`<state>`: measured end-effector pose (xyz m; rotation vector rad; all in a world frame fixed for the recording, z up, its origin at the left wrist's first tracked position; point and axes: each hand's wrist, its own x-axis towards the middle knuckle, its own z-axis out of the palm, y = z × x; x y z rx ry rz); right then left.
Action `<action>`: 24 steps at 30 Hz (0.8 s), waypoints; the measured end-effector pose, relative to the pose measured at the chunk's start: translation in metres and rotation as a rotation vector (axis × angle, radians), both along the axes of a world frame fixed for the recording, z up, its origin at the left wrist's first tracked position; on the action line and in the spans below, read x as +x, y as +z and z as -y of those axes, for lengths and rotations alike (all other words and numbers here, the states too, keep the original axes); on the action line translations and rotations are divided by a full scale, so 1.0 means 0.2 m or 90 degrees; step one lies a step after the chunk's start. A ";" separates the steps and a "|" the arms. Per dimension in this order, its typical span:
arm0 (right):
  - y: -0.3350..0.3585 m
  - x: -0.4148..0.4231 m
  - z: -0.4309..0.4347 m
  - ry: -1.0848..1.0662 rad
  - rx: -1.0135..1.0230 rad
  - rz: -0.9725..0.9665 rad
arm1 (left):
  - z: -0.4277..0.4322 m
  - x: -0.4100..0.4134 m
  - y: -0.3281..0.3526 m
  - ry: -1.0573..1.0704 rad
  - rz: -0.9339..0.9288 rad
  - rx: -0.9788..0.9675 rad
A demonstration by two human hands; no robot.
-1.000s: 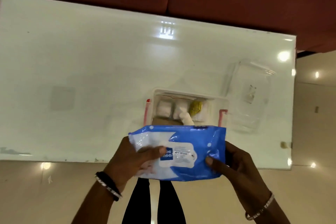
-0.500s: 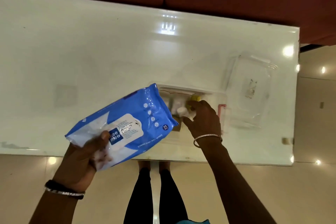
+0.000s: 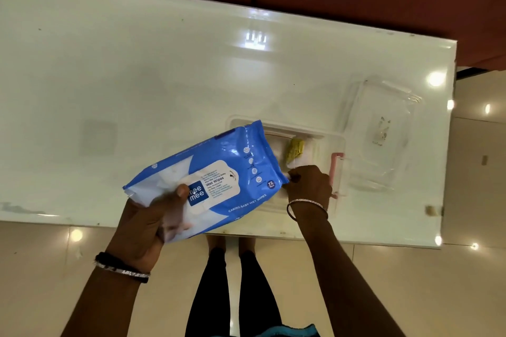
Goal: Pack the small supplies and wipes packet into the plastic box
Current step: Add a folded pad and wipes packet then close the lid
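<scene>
Wipes packet (image 3: 216, 180), a soft blue-and-white plastic pack with a white label flap, sits in the left hand (image 3: 153, 223), gripped at its near end with the thumb pressed across the front and the fingers curled behind. It is held tilted, its far end raised over the left part of the clear rectangular plastic box (image 3: 325, 142), probably to keep it out of the way while the other hand works below. The right hand (image 3: 310, 186) reaches into the box with fingers bent downward at the small white supplies (image 3: 302, 157); whether it pinches one or merely presses them aside cannot be told. Beside those white pieces lies a small yellow wrapped item (image 3: 294, 149), pushed toward the far wall, which would leave floor space for the packet. A pink latch (image 3: 336, 169) stands open on the box's right side. Further right, the clear plastic lid (image 3: 383, 131) rests on the glossy white desk (image 3: 137, 76), set apart so the opening stays free.
</scene>
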<state>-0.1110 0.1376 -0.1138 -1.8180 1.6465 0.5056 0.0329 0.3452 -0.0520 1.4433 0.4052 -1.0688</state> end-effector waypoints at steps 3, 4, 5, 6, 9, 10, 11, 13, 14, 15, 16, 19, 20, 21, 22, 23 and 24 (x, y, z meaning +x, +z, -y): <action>0.01 0.02 0.00 -0.011 -0.006 -0.034 | 0.06 0.00 0.01 -0.040 0.022 -0.013; 0.03 0.00 0.00 -0.018 -0.011 -0.038 | 0.08 0.00 0.02 -0.058 0.030 -0.015; 0.06 -0.01 0.01 -0.023 -0.017 -0.035 | 0.10 0.00 0.03 -0.074 0.037 -0.013; 0.09 -0.03 0.02 -0.027 -0.025 -0.021 | 0.13 0.00 0.04 -0.093 0.046 -0.004; 0.21 -0.11 0.06 -0.130 -0.002 0.192 | 0.21 0.00 0.04 -0.158 0.082 0.023; 0.25 -0.12 0.07 -0.229 0.055 0.307 | 0.23 0.00 0.04 -0.168 0.080 0.017; 0.29 -0.14 0.09 -0.325 0.123 0.401 | 0.26 0.00 0.04 -0.178 0.071 0.010; 0.33 -0.19 0.12 -0.401 0.213 0.490 | 0.32 -0.01 0.04 -0.204 0.049 -0.001; 0.34 -0.20 0.13 -0.386 0.230 0.497 | 0.35 -0.01 0.04 -0.222 0.046 -0.002; 0.33 -0.22 0.14 -0.359 0.229 0.489 | 0.38 -0.01 0.03 -0.243 0.046 0.008; 0.31 -0.22 0.14 -0.332 0.219 0.465 | 0.42 -0.01 0.02 -0.265 0.044 0.029; 0.25 -0.23 0.13 -0.275 0.148 0.349 | 0.54 -0.02 -0.02 -0.328 0.054 0.113; 0.23 -0.24 0.13 -0.287 0.118 0.329 | 0.57 -0.02 -0.04 -0.355 0.080 0.149; 0.22 -0.24 0.12 -0.298 0.084 0.319 | 0.60 -0.02 -0.05 -0.386 0.116 0.187; 0.21 -0.25 0.12 -0.297 0.048 0.303 | 0.63 -0.02 -0.06 -0.421 0.162 0.224; 0.19 -0.25 0.11 -0.286 0.012 0.278 | 0.64 -0.02 -0.06 -0.455 0.215 0.257; 0.18 -0.24 0.11 -0.272 -0.020 0.248 | 0.65 -0.03 -0.06 -0.482 0.264 0.279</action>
